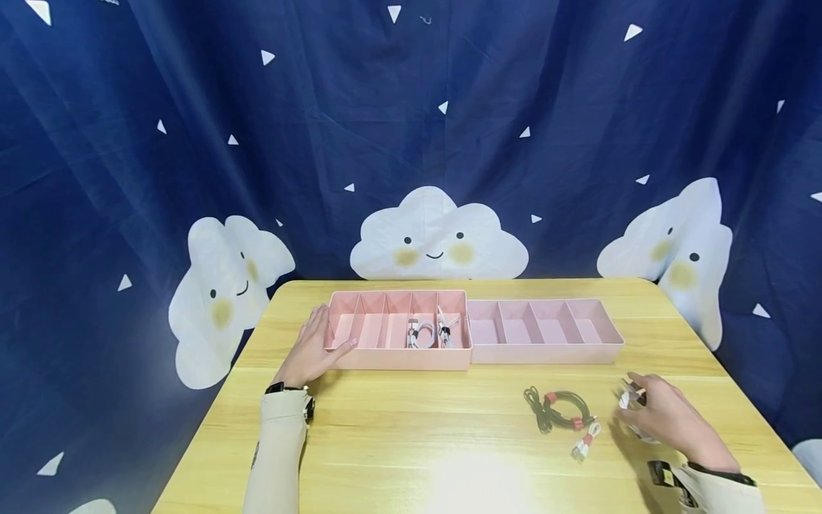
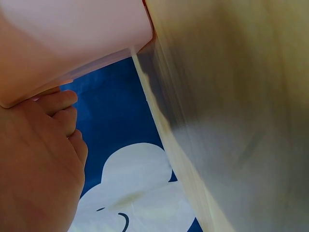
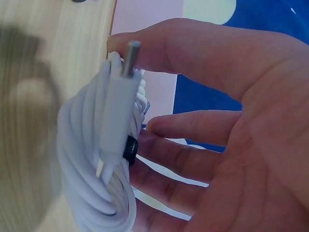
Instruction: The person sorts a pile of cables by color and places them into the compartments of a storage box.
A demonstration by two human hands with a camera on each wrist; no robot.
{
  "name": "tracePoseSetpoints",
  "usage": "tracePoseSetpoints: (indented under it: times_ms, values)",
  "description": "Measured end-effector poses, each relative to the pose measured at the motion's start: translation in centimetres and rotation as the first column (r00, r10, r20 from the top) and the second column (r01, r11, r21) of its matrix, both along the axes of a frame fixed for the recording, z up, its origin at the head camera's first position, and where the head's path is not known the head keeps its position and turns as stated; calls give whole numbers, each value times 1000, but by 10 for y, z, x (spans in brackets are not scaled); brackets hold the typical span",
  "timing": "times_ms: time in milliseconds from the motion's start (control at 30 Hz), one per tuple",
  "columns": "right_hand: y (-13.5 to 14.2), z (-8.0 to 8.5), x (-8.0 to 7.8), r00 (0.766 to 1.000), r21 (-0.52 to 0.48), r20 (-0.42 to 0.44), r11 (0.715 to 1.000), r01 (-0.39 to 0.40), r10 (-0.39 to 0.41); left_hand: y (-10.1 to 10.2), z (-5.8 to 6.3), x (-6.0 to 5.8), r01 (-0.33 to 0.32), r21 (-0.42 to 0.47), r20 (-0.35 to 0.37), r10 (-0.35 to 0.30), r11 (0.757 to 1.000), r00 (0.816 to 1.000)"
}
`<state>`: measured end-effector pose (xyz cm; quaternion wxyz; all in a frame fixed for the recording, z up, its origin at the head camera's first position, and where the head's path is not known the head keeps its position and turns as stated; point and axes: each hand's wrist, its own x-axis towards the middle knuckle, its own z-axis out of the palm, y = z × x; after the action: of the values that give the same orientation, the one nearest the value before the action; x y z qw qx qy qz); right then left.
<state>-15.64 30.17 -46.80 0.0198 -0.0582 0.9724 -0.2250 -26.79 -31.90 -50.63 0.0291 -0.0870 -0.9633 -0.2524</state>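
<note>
On the far half of the wood-grain table (image 1: 398, 421), a pink divided storage box (image 1: 401, 359) stands end to end with a lilac-pink divided box (image 1: 546, 354) to its right. In the head view, the left hand (image 1: 311, 355) is spread wide at the pink box's left end, thumb at the near rim, fingers along the left wall. Of that box's five compartments, the fourth from left contains a white looped cable (image 1: 413, 330), the fifth a white cable with a black tie (image 1: 444, 332). The right hand (image 1: 674, 414) is drawn narrow, holding a white cable coil (image 1: 626, 401) over the table's right side. Just left of it lie a black cable with red ties (image 1: 549, 410) and, at its near right, a short white cable with a red tie (image 1: 589, 435). A navy cloud-print curtain (image 1: 321, 93) hangs behind.

In the left wrist view, the hand is against the pink wall, fingers slightly bent; contact at the fingertips is largely hidden and cannot be confirmed.

In the right wrist view, thumb and fingers grip the coil's side. A white barrel plug (image 3: 118, 106) with a metal tip lies across the windings; a black strap (image 3: 130, 150) binds them.
</note>
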Motion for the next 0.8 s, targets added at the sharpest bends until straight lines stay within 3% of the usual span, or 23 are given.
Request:
tracePoseSetpoints:
  times_ms: [800]
  values:
    - [-26,17,-10,994,-37,-57,995,-96,94,-1,1,-1,-6,-13,16,7,1000,1000]
